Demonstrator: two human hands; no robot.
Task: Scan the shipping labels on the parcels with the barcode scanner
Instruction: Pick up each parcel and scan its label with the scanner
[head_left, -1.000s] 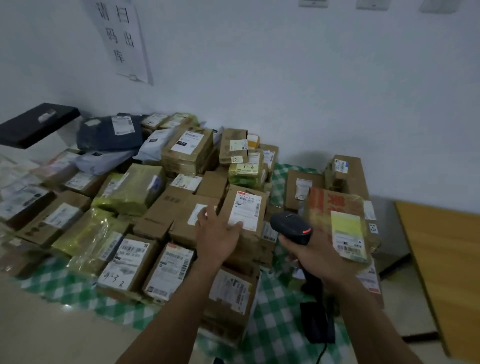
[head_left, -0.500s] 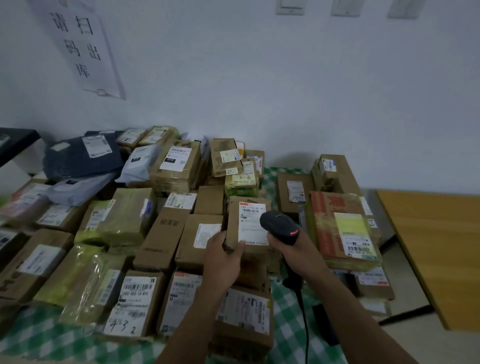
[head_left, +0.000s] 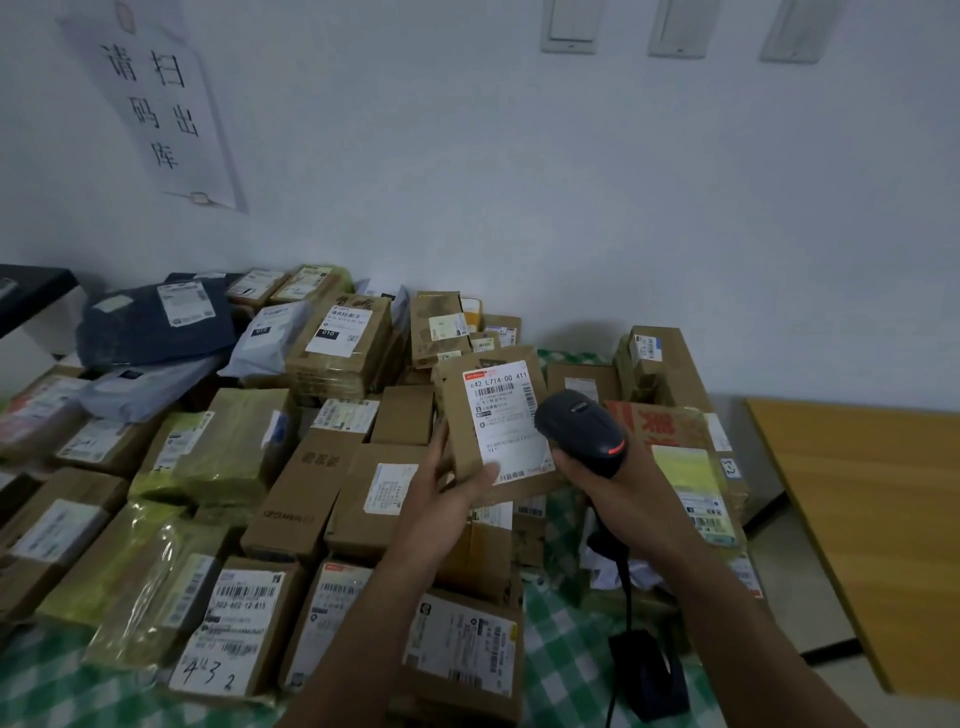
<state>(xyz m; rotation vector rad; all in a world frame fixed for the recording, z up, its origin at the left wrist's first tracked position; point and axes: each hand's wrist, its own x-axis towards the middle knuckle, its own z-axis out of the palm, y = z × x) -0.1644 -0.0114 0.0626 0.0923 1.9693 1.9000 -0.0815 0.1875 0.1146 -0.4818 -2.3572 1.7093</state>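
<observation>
My left hand grips a small brown cardboard parcel by its lower left corner and holds it tilted up above the pile. A white shipping label with barcodes covers the parcel's face. My right hand grips a black barcode scanner with a red trigger strip. The scanner's head sits just right of the label, over its right edge. Its cable hangs down to a black stand.
Many labelled boxes and plastic mailers cover a table with a green checked cloth. A red-printed box lies right of the scanner. A wooden table stands at the right. A paper sign hangs on the white wall.
My left hand has lifted the parcel off the pile and tilted its label toward me. My right hand has brought the scanner up and in beside the label.
</observation>
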